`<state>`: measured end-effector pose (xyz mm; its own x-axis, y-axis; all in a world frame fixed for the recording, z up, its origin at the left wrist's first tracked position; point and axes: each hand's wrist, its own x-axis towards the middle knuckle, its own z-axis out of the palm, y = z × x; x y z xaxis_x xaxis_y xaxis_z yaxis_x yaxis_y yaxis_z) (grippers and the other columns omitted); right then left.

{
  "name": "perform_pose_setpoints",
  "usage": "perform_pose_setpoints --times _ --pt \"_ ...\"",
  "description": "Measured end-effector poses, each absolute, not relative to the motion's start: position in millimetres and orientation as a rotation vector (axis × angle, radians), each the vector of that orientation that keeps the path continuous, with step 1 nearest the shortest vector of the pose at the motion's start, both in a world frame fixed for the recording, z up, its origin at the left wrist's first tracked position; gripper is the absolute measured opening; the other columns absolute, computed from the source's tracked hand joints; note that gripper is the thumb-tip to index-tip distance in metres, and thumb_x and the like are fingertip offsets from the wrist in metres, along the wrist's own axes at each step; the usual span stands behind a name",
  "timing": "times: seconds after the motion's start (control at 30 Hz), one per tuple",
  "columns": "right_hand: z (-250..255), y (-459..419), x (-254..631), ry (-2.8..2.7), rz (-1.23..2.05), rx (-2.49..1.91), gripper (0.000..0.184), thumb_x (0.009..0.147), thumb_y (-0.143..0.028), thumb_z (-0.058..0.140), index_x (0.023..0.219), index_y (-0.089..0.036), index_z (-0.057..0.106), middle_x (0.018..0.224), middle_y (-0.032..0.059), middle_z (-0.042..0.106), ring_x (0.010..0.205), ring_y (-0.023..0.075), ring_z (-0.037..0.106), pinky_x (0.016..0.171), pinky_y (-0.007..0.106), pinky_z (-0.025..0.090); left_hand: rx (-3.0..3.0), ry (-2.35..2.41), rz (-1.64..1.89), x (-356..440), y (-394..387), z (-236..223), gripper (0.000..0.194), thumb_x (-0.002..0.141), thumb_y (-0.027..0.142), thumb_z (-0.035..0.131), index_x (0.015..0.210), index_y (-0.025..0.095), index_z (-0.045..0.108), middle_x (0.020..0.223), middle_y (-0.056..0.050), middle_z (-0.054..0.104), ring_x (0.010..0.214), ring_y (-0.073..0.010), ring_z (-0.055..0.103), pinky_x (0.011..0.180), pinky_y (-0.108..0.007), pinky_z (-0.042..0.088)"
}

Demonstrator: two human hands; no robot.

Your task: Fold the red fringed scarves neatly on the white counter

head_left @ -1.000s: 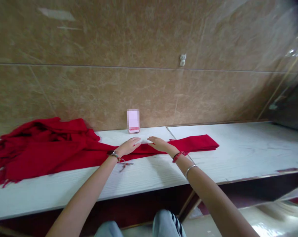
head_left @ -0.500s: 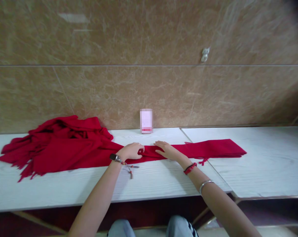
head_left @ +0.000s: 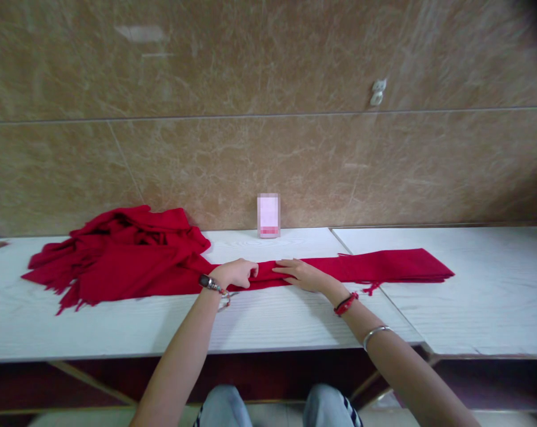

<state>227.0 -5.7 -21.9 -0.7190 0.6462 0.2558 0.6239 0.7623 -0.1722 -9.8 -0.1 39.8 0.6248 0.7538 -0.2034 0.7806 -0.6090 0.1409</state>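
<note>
A red fringed scarf (head_left: 384, 265) lies lengthwise along the white tabletop. Its right part is a flat, narrow folded strip with a squared end, and a bit of fringe pokes out at the front edge. Toward the left it widens into a loose, crumpled heap (head_left: 130, 237) of the same red cloth, tasselled at the far left. My left hand (head_left: 236, 274), fingers curled, pinches the cloth near the middle. Just right of it, my right hand (head_left: 304, 275) rests flat on the strip with fingers stretched out. Cloth under both palms is hidden.
A small pink-white card or box (head_left: 268, 214), blurred out, stands against the brown tiled wall (head_left: 233, 160) behind the scarf. A white cat-shaped hook (head_left: 378, 92) is on the wall. A seam crosses the white tabletop (head_left: 486, 308); my knees (head_left: 226, 406) are below its front edge.
The fringed left end of the scarf has shifted right, and the cloth left of my left hand lies narrower. My hands are slightly closer together. The view has moved a little.
</note>
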Motion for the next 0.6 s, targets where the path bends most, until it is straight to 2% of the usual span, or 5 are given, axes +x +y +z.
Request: perform_pose_setpoints --times 0.23,0.4,0.5,0.6 --pt "-19.4 -15.4 225.5 -2.735 0.097 -0.992 0.042 0.092 -0.036 0.031 0.135 -0.031 0.033 0.141 0.0051 0.033 0.128 0.0213 0.029 0.103 0.046 0.023 2.582 1.23 -0.117 -16.2 4.6 36.9 0.03 0.057 0.008 0.049 0.083 0.019 0.059 0.065 0.004 0.054 0.059 -0.0113 0.048 0.05 -0.019 0.033" --pt "-18.1 -18.5 228.6 -2.812 0.132 -0.93 0.042 0.093 -0.037 0.028 0.135 -0.034 0.031 0.144 0.0042 0.026 0.132 0.0232 0.02 0.103 0.051 0.017 2.453 1.263 -0.205 -19.8 5.9 35.3 0.029 0.057 0.014 0.058 0.085 0.02 0.059 0.067 0.005 0.055 0.058 -0.0111 0.048 0.047 -0.019 0.032" --pt "-15.7 -20.3 229.7 -2.799 0.158 -0.916 0.041 0.093 -0.038 0.028 0.133 -0.034 0.036 0.143 0.0045 0.029 0.131 0.0231 0.023 0.104 0.051 0.016 2.444 1.281 -0.186 -15.4 5.8 34.5 0.019 0.067 0.031 0.06 0.082 0.019 0.059 0.066 0.003 0.056 0.058 -0.0117 0.05 0.05 -0.019 0.035" --pt "-14.7 -20.2 231.6 -2.755 0.158 -0.907 0.04 0.093 -0.037 0.029 0.13 -0.031 0.042 0.141 0.0062 0.034 0.129 0.0216 0.028 0.104 0.049 0.018 2.622 1.33 0.002 -3.6 5.1 30.6 0.024 0.082 0.038 0.046 0.083 0.018 0.06 0.074 -0.002 0.06 0.069 -0.015 0.054 0.062 -0.023 0.04"
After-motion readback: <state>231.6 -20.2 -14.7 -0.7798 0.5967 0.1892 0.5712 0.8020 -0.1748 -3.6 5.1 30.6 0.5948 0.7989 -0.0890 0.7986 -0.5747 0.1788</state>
